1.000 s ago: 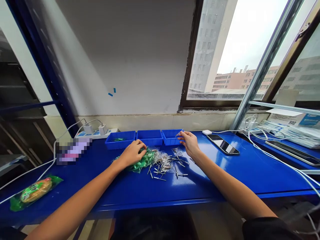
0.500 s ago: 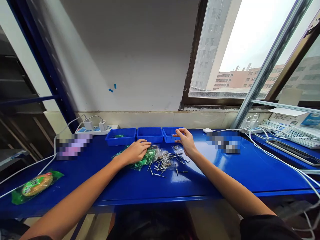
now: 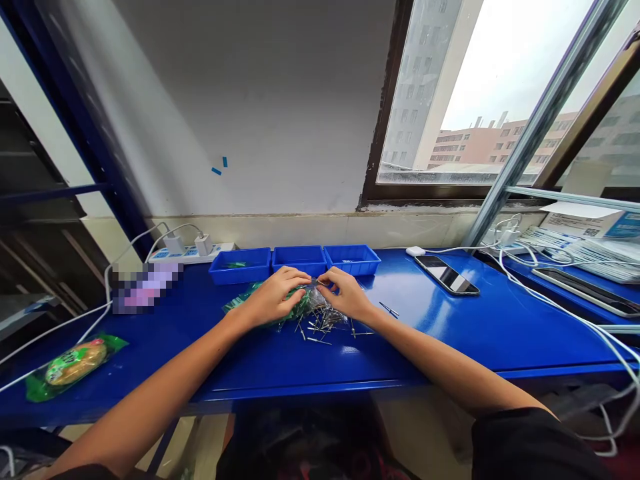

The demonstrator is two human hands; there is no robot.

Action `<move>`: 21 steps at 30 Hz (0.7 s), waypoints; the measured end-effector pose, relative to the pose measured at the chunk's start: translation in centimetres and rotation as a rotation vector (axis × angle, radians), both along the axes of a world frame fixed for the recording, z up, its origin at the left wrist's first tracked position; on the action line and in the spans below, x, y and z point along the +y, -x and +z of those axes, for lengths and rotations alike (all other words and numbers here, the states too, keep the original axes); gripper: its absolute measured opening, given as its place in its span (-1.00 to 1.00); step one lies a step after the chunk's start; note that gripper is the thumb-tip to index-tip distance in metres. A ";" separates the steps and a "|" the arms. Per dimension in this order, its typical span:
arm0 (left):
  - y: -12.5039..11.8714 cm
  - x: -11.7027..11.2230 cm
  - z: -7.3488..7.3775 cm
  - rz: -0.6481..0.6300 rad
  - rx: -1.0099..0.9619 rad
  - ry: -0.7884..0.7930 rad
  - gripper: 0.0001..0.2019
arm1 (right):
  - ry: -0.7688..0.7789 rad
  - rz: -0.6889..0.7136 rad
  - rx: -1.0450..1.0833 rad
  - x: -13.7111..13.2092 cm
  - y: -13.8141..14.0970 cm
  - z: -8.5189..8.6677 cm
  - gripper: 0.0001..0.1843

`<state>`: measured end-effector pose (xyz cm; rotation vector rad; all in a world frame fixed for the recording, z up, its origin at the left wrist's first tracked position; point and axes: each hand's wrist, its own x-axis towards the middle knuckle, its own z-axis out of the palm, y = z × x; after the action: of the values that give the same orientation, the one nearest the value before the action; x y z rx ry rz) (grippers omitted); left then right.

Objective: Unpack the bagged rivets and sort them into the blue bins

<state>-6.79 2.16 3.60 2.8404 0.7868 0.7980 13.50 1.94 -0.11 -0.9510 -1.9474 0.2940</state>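
My left hand is over the green plastic bags, fingers bent and their tips by my right hand's. My right hand is pinched above a pile of silvery pop rivets. Between the two sets of fingertips is a thin small item, too small to name. Clear plastic bags lie among the rivets, partly hidden under the hands. Behind the hands stand three blue bins: the left bin with some green pieces, the middle bin, and the right bin with small bits inside.
A phone and a white charger lie to the right. Cables cross the right side toward papers. At left are a power strip, a blurred-out item and a wrapped bread.
My right hand has moved left and down from the right bin to the pile, meeting my left hand. My left hand has lifted slightly and bent its fingers.
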 end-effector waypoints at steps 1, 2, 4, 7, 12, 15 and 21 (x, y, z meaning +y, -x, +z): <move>-0.1 -0.1 0.1 -0.008 -0.009 0.000 -0.75 | 0.000 -0.011 0.008 0.0 0.0 0.1 -0.93; -0.1 -0.2 0.1 -0.012 -0.017 0.000 -0.75 | 0.001 -0.021 0.021 -0.1 0.0 0.2 -0.93; -0.2 -0.2 0.3 -0.006 -0.036 0.010 -0.77 | 0.002 -0.034 0.044 -0.2 0.1 0.4 -0.93; -0.1 -0.2 0.4 0.034 -0.062 0.058 -0.80 | 0.007 -0.039 0.065 -0.4 0.2 0.6 -0.94; -0.3 -0.4 0.1 0.164 -0.169 0.225 -0.76 | 0.024 -0.032 0.078 -0.7 0.5 0.7 -0.93; -0.6 -0.5 -0.3 0.168 -0.203 0.258 -0.69 | 0.032 -0.017 0.073 -0.9 0.8 0.6 -0.93; -0.8 -0.4 -0.4 0.185 -0.170 0.210 -0.86 | 0.043 0.003 0.060 -1.4 1.3 0.5 -0.93</move>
<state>-5.95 1.79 3.17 2.5059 1.0493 0.9070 12.17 0.53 0.44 -0.9568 -1.8951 0.3637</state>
